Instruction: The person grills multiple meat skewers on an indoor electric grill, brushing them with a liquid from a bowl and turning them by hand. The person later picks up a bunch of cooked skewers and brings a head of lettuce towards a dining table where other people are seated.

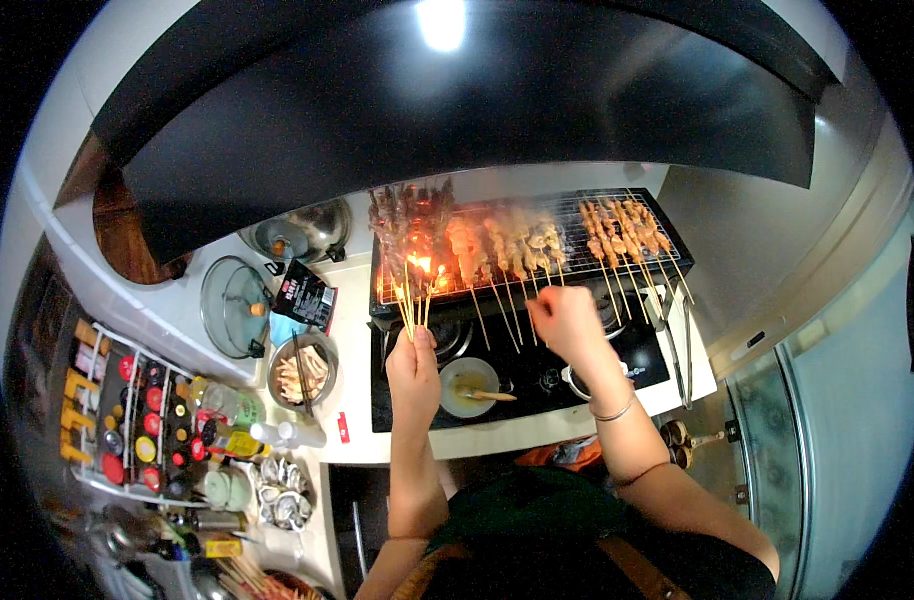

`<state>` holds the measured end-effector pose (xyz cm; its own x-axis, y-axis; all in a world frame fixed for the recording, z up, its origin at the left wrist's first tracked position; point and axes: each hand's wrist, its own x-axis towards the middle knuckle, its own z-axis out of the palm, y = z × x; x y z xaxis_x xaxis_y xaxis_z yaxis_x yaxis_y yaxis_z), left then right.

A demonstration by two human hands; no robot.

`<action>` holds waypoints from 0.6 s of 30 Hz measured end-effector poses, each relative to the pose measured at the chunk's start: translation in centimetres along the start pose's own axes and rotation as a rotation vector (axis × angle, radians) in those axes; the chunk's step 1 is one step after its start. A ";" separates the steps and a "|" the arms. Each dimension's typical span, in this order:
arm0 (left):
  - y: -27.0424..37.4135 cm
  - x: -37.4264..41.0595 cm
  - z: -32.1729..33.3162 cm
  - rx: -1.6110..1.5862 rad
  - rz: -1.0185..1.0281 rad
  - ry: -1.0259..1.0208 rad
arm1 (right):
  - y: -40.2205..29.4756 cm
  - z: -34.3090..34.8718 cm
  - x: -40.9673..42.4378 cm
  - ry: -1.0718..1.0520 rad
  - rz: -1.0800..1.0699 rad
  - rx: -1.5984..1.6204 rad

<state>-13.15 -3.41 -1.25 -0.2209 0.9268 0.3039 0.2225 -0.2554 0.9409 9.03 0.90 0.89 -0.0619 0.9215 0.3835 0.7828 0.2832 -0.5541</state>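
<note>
My left hand [414, 367] grips a bundle of bamboo skewers by their bare ends. Dark meat [408, 217] on those skewers is over the left end of a black charcoal grill [682, 259], where flames and coals glow. My right hand [569, 319] is at the front of the grill, fingers curled, close to the sticks of the middle skewers. Whether it pinches a stick cannot be made out. Pale orange meat skewers [513, 244] lie on the wire grate in the middle, with some smoke above them. Browner meat skewers [625, 229] lie at the right.
Below the grill, a bowl [469, 382] with yellowish liquid and a brush [494, 395] sits on the black gas hob [532, 405]. Metal tongs [682, 352] lie right. Leftward are a food bowl [303, 367] with chopsticks, oysters [283, 491] and a bottle rack [130, 491]. A range hood [464, 105] overhangs.
</note>
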 end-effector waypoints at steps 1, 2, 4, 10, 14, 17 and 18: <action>-0.2 0.1 0.3 0.004 0.017 -0.007 | -0.8 0.8 0.0 -0.046 -0.021 -0.005; -0.1 0.1 0.4 0.041 0.008 -0.012 | -1.3 1.7 0.2 -0.047 -0.032 -0.018; 0.1 0.2 0.5 0.117 -0.009 -0.021 | -1.5 3.5 0.7 -0.091 -0.020 -0.068; 0.3 0.1 0.7 0.101 -0.006 -0.013 | -1.2 3.9 1.5 -0.060 0.026 -0.074; 0.1 0.0 0.1 0.115 -0.040 0.019 | -1.4 3.9 1.8 -0.095 0.020 0.154; 0.4 0.0 -0.2 0.096 -0.061 0.034 | -1.2 4.9 1.8 -0.077 0.014 0.249; 0.7 0.1 -0.4 0.092 -0.060 0.043 | -1.3 5.2 1.9 -0.071 -0.005 0.237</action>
<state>-13.37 -3.60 -0.56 -0.2766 0.9264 0.2555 0.2938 -0.1716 0.9403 4.72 3.66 -1.48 -0.1151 0.9339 0.3384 0.6154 0.3345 -0.7137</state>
